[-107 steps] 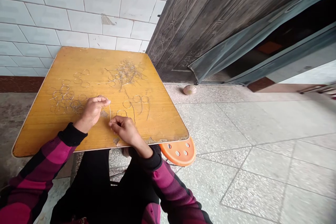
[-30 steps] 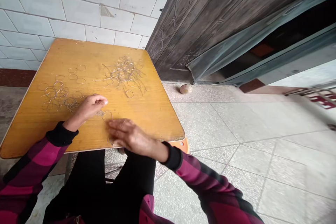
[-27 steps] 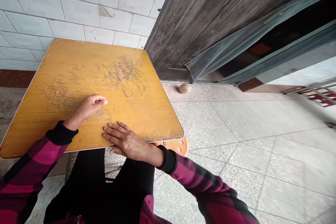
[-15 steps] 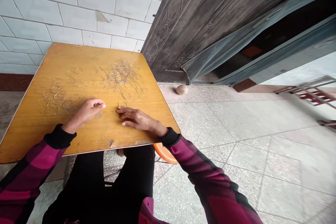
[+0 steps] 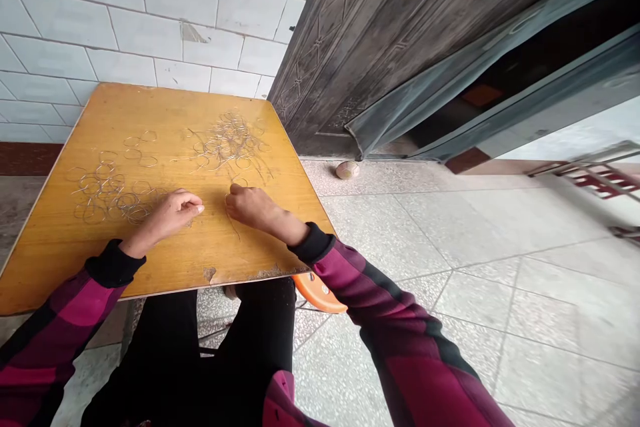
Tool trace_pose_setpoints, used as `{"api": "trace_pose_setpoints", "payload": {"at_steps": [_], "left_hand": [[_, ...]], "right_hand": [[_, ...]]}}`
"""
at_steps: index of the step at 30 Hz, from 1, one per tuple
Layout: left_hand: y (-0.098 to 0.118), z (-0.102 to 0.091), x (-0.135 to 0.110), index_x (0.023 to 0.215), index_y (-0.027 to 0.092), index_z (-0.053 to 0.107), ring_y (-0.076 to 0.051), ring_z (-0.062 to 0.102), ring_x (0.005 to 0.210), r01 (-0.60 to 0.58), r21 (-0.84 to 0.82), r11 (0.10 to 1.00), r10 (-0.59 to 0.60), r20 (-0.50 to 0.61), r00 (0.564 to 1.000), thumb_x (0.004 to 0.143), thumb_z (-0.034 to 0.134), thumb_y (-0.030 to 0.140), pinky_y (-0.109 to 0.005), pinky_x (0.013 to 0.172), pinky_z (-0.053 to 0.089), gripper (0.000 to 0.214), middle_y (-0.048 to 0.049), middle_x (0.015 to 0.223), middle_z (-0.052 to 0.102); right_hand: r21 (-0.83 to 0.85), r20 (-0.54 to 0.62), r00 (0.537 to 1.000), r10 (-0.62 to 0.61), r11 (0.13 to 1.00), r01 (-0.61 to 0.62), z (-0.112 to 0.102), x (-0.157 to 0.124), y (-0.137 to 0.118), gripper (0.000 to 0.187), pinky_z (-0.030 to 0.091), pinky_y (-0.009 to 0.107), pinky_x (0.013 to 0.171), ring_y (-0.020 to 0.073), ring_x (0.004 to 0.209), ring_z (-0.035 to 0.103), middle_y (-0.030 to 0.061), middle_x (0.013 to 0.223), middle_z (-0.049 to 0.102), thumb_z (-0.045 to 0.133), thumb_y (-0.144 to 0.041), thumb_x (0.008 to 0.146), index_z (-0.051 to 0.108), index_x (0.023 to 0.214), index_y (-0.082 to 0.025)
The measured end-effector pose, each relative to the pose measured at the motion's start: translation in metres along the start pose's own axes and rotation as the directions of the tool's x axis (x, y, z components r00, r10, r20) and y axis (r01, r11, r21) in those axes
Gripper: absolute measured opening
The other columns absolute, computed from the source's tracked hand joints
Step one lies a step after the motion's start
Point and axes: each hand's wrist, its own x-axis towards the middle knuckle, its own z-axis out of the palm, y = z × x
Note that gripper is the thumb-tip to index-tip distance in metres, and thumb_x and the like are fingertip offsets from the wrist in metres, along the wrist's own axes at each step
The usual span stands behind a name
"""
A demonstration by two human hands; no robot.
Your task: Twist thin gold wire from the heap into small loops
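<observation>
wire ring pile [image 5: 103, 195], left part of table [image 5: 165, 261] | left hand [image 5: 175, 209], fingers bunched narrow, just right of pile, can't tell if anything held | second ring pile [image 5: 227, 143], near back edge, mid-table | thin wire [image 5: 233, 221], upright-ish, mid-table | right hand [image 5: 255, 208], narrow pinch on wire, fingertips low over table

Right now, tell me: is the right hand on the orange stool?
No, the right hand is over the yellow wooden tabletop, beside a thin wire.
</observation>
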Motion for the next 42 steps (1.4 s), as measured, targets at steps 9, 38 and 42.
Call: {"api": "trace_pose_setpoints", "payload": {"at_steps": [9,38,42], "left_hand": [[0.000,0.000,0.000,0.080,0.016,0.068,-0.018,0.060,0.075,0.010,0.022,1.000,-0.011,0.029,1.000,0.080,0.055,0.035,-0.031,0.068,0.046,0.023,-0.0067,0.084,0.067],[-0.001,0.009,0.004,0.091,0.015,0.066,-0.015,0.063,0.063,0.118,-0.178,0.977,-0.127,-0.037,0.991,0.076,0.058,0.036,-0.028,0.057,0.049,0.027,-0.0071,0.085,0.067],[0.001,-0.002,0.003,0.088,0.016,0.068,-0.016,0.062,0.070,0.043,-0.169,0.985,-0.070,-0.157,0.985,0.075,0.060,0.040,-0.028,0.061,0.051,0.029,-0.0076,0.089,0.067]], "right_hand": [[0.069,0.187,0.962,0.198,0.974,-0.214,-0.007,0.038,-0.013,0.033,0.052,0.035,0.075,0.0335,0.101,0.067,0.0238,0.105,0.070,0.055,-0.023,0.082,0.071,0.106,-0.007],[0.655,-0.256,0.925,0.282,0.754,-0.048,0.044,-0.021,0.019,0.010,0.046,0.023,0.061,0.0112,0.061,0.058,0.0030,0.070,0.063,0.062,-0.019,0.082,0.060,0.073,-0.015],[0.511,-0.413,0.910,0.026,0.834,0.209,0.046,-0.054,0.011,0.011,0.047,0.024,0.066,0.0121,0.069,0.059,0.0078,0.090,0.062,0.054,-0.016,0.089,0.065,0.091,-0.014]]}}
